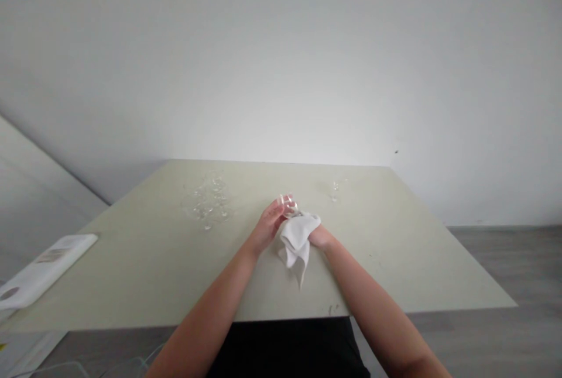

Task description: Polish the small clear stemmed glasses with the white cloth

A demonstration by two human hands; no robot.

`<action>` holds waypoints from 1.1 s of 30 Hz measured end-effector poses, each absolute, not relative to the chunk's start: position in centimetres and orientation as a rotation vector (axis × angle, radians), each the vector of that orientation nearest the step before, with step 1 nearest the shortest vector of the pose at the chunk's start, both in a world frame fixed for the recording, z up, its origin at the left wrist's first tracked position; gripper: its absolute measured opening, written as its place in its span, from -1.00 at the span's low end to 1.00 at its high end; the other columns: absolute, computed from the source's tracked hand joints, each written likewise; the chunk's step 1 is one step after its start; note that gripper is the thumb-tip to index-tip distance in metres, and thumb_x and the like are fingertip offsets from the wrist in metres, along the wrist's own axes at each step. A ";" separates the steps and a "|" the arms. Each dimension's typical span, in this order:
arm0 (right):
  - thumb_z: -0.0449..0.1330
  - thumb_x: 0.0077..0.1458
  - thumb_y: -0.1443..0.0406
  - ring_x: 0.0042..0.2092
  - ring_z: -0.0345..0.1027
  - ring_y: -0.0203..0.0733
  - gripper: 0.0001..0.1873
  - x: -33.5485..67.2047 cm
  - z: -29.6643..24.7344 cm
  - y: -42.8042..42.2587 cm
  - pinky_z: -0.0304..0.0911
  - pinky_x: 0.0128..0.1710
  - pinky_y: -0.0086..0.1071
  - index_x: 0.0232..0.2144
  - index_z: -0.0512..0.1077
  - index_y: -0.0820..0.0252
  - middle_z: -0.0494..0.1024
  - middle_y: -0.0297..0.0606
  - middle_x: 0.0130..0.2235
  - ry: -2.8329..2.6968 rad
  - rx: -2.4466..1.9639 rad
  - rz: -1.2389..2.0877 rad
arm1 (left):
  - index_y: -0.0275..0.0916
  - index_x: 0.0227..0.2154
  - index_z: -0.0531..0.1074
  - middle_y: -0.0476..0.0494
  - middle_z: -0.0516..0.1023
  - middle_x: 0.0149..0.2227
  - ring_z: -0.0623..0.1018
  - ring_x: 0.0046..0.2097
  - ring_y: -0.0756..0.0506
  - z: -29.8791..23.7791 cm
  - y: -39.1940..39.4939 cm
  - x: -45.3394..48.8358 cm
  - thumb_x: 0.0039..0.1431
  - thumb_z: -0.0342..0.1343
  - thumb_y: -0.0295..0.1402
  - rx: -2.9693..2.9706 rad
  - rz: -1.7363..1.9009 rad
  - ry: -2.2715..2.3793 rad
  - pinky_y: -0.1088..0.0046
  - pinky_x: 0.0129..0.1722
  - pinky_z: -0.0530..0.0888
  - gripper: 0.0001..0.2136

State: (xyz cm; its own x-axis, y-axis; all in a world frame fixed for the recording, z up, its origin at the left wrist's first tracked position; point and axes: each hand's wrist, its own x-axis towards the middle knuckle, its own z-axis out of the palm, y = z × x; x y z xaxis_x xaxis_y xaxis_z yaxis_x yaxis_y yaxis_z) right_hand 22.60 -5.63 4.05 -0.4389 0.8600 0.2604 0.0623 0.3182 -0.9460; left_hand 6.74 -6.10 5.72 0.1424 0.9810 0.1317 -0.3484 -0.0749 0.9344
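Over the middle of the pale table (132, 272), my left hand (267, 227) is closed round a small clear glass (288, 205) held on its side. My right hand (319, 237) grips a white cloth (297, 242) that is pressed against the glass and hangs down toward the table. The cloth hides most of my right fingers.
A cluster of several clear glasses (209, 201) stands at the table's back left. One more clear glass (335, 189) stands at the back right. A white flat board (41, 270) lies on the table's left edge. A plain wall rises behind the table.
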 end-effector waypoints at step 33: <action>0.24 0.10 0.13 0.07 0.41 -0.05 -0.78 21.2 2.2 -3.7 0.17 0.25 -0.16 -0.29 0.54 0.11 0.61 -0.22 -0.22 -1.615 -0.834 1.226 | -0.16 -0.08 0.37 -0.25 0.36 0.07 0.48 0.00 -0.15 12.8 -1.5 16.2 -0.12 0.41 -0.20 1.731 1.489 1.086 0.34 -0.15 0.48 -0.48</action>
State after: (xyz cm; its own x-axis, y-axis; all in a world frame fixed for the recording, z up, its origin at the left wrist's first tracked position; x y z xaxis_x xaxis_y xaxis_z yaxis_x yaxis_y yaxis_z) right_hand 21.19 -3.69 2.23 -0.3535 0.8981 0.2617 -0.0110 0.2758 -0.9612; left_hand 16.19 -1.52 12.77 0.0346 0.8736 0.4854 0.1953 -0.4822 0.8540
